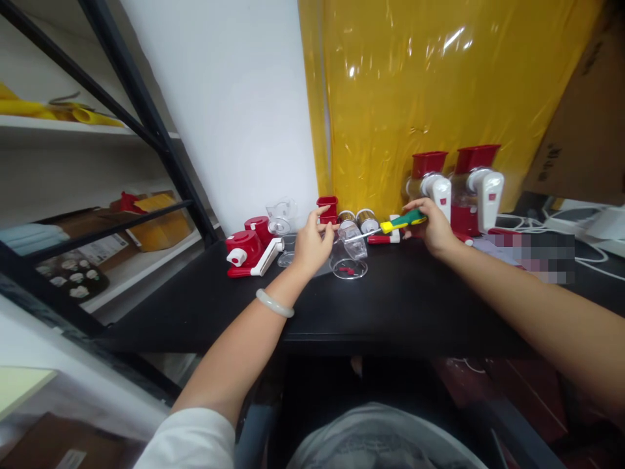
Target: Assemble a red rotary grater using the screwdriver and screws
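Observation:
My right hand (433,225) grips a screwdriver (403,221) by its green and yellow handle. The metal shaft points left and its tip lies at a clear plastic part (356,244). Beside that part, my left hand (315,241) has its index finger raised and the other fingers curled at the part's left edge; its grip is partly hidden. Just below sits a round clear dish (349,278) with small red pieces (346,270) in it.
Red and white grinder parts (244,251) stand on the left of the black table (390,306). Behind are a red hopper (327,203) and metal-looking drums (366,218). Two assembled red and white grinders (476,189) stand at right near white cables (522,223). Shelving (161,146) rises at left.

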The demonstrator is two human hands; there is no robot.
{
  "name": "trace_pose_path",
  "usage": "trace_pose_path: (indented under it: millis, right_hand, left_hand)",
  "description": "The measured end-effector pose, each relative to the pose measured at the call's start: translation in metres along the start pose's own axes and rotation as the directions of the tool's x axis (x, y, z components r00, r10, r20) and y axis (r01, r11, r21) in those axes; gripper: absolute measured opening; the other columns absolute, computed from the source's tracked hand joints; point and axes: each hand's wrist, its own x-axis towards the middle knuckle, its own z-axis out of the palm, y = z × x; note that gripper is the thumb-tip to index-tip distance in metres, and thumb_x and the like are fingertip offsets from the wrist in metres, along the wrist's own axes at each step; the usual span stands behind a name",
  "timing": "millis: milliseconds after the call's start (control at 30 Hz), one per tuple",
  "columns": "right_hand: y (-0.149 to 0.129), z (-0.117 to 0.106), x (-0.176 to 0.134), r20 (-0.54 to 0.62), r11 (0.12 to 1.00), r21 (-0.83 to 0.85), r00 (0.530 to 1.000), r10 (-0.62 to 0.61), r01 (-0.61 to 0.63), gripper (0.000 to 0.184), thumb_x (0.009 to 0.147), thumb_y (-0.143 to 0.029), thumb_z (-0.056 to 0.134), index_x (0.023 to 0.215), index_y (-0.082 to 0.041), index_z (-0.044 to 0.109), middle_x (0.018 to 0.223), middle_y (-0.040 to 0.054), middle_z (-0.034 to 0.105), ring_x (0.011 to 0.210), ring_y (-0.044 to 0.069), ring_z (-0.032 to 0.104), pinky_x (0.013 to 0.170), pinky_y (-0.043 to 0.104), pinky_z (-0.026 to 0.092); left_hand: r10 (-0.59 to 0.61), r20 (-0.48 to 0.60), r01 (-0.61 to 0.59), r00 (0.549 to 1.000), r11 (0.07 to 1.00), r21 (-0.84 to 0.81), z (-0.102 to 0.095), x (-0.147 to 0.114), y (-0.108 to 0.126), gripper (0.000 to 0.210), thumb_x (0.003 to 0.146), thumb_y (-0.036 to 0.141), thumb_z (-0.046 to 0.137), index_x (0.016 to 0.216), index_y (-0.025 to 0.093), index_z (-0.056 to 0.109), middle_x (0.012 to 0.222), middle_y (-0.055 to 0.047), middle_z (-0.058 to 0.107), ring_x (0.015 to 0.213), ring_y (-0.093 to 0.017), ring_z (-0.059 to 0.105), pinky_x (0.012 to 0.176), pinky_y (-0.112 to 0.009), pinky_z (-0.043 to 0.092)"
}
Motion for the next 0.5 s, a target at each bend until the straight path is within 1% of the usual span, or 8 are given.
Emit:
trace_pose_path:
  millis: [33,133,233,300,333,400,433,500]
  right_hand:
    - [-0.001,-0.001,-0.001,0.013,1.0,-0.004,1.0,0.022,-0.022,0.013,0.076,-0.032,0.049,0.086,-0.024,0.052,0.07,-0.0022,0.057,0.044,0.012,0.053,0.038,0.027,0.045]
    - [-0.003,-0.003,-0.005,0.016,0.997,-0.001,0.997,0.073,-0.073,0.018,0.07,-0.025,0.049,0.088,-0.024,0.05,0.074,-0.0029,0.058,0.043,0.011,0.053,0.04,0.028,0.047]
    - [-0.001,-0.004,-0.011,-0.015,0.997,0.0,0.997,0.082,-0.082,0.018,0.071,-0.026,0.05,0.089,-0.024,0.049,0.073,-0.0036,0.058,0.043,0.011,0.052,0.04,0.027,0.046]
    - [0.002,-0.004,-0.013,-0.021,0.997,0.002,0.997,0.076,-0.076,0.017,0.072,-0.026,0.051,0.089,-0.024,0.05,0.072,-0.0037,0.057,0.042,0.011,0.052,0.039,0.027,0.045]
    - [0.004,-0.005,-0.014,-0.023,0.997,0.007,0.997,0.071,-0.071,0.016,0.073,-0.025,0.052,0.089,-0.024,0.051,0.072,-0.0035,0.058,0.043,0.011,0.052,0.039,0.027,0.045]
    - [0.008,-0.007,-0.014,-0.02,0.998,0.016,0.998,0.065,-0.065,0.014,0.075,-0.025,0.053,0.089,-0.024,0.052,0.074,-0.0031,0.058,0.044,0.011,0.054,0.04,0.027,0.046]
    - [0.01,-0.007,-0.014,-0.021,0.998,0.017,0.998,0.06,-0.059,0.013,0.076,-0.025,0.053,0.088,-0.024,0.053,0.074,-0.0031,0.058,0.044,0.011,0.054,0.04,0.027,0.046]
    - [0.013,-0.009,-0.014,-0.03,0.999,0.011,0.999,0.04,-0.039,0.011,0.077,-0.026,0.054,0.088,-0.024,0.054,0.071,-0.0037,0.057,0.042,0.011,0.053,0.04,0.028,0.046]
  left_hand:
    - [0.013,0.004,-0.013,1.0,1.0,0.01,0.0,0.0,0.0,0.039,0.092,0.013,0.053,0.13,0.022,0.05,0.091,-0.006,0.075,0.086,-0.022,0.071,0.075,-0.035,0.053]
    - [0.045,0.043,-0.047,0.998,0.998,0.041,-0.001,0.002,-0.001,0.038,0.092,0.014,0.051,0.129,0.023,0.049,0.094,-0.006,0.075,0.087,-0.023,0.071,0.076,-0.036,0.053]
    - [0.047,0.142,-0.061,0.989,0.994,0.094,-0.008,0.007,0.008,0.041,0.089,0.012,0.05,0.129,0.022,0.049,0.1,-0.009,0.074,0.094,-0.026,0.069,0.083,-0.043,0.053]
    - [0.058,0.218,-0.083,0.974,0.991,0.104,-0.015,0.004,0.025,0.051,0.085,0.009,0.049,0.134,0.021,0.044,0.114,-0.013,0.069,0.108,-0.03,0.064,0.092,-0.052,0.051]
    - [0.083,0.218,-0.104,0.972,0.991,0.086,-0.019,-0.001,0.037,0.056,0.083,0.009,0.049,0.137,0.021,0.042,0.125,-0.015,0.063,0.117,-0.031,0.059,0.098,-0.055,0.048]
    - [0.137,0.22,-0.136,0.966,0.991,-0.02,-0.025,-0.023,0.064,0.056,0.087,0.017,0.049,0.141,0.026,0.039,0.14,-0.012,0.052,0.129,-0.03,0.049,0.108,-0.054,0.044]
    - [0.17,0.29,-0.145,0.942,0.984,-0.108,-0.025,-0.039,0.077,0.056,0.089,0.025,0.049,0.143,0.032,0.036,0.141,-0.008,0.052,0.129,-0.029,0.049,0.106,-0.053,0.047]
    - [0.2,0.49,-0.133,0.848,0.977,-0.169,-0.022,-0.074,0.099,0.061,0.088,0.048,0.049,0.146,0.045,0.031,0.136,-0.002,0.056,0.13,-0.03,0.048,0.099,-0.056,0.053]
